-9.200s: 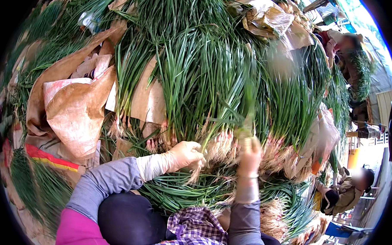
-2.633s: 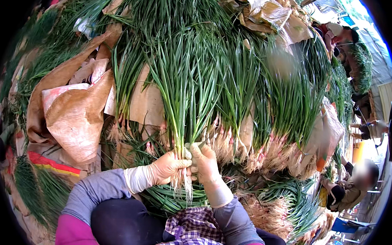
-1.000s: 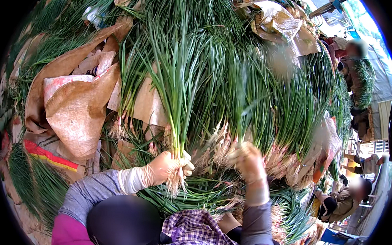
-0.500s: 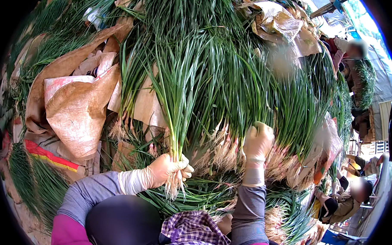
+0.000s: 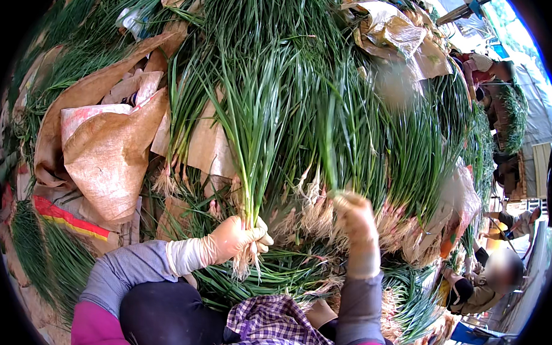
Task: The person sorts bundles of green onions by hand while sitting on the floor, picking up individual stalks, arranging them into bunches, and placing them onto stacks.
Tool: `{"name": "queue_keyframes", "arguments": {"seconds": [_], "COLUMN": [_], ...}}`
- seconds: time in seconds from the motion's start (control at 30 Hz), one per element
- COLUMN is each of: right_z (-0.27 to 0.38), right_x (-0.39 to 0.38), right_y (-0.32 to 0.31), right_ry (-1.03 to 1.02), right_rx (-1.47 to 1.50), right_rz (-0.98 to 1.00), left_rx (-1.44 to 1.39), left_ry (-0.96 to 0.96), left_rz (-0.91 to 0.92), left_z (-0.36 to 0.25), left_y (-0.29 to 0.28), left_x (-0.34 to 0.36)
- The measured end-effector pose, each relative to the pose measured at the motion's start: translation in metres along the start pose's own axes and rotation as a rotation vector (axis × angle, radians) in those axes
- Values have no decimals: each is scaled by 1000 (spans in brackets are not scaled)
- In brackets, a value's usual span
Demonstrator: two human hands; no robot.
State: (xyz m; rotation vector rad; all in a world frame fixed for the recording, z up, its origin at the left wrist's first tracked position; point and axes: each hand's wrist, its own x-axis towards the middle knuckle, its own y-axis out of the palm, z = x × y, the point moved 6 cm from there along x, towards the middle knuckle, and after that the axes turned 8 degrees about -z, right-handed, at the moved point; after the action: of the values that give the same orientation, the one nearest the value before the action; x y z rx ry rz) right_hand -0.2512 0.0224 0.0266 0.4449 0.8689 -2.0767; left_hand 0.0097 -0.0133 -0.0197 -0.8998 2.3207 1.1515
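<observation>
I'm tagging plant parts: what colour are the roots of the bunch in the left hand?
The roots are whitish to cream, seen in the head view.

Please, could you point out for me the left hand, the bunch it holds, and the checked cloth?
Left hand (image 5: 230,238): head view, on the back of the glove.
Bunch (image 5: 249,179): head view, on the green stalks above the hand.
Checked cloth (image 5: 268,319): head view, on its purple-and-white front.

Left hand (image 5: 230,238) around green stalks (image 5: 247,187); roots (image 5: 242,265) below
</observation>
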Motion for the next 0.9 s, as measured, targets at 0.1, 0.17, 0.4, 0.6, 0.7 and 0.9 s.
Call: {"name": "queue_keyframes", "arguments": {"seconds": [0.1, 0.17, 0.4, 0.6, 0.7, 0.9], "right_z": [-17, -36, -44, -8, -21, -10], "right_x": [-61, -77, -64, -58, -32, -29], "right_y": [83, 101, 135, 142, 129, 92], "right_ry": [-40, -89, 122, -587, -423, -819], "right_rx": [127, 238, 516, -38, 81, -666], "right_rz": [311, 276, 338, 0, -179, -51], "left_rx": [-51, 27, -140, -105, -318, -502], "left_ry": [-50, -19, -112, -56, -110, 73], "left_rz": [9, 19, -22, -32, -8, 27], "left_z": [14, 17, 30, 25, 9, -33], "left_y": [-8, 1, -7, -13, -4, -8], "left_x": [-1, 7, 9, 12, 3, -3]}}
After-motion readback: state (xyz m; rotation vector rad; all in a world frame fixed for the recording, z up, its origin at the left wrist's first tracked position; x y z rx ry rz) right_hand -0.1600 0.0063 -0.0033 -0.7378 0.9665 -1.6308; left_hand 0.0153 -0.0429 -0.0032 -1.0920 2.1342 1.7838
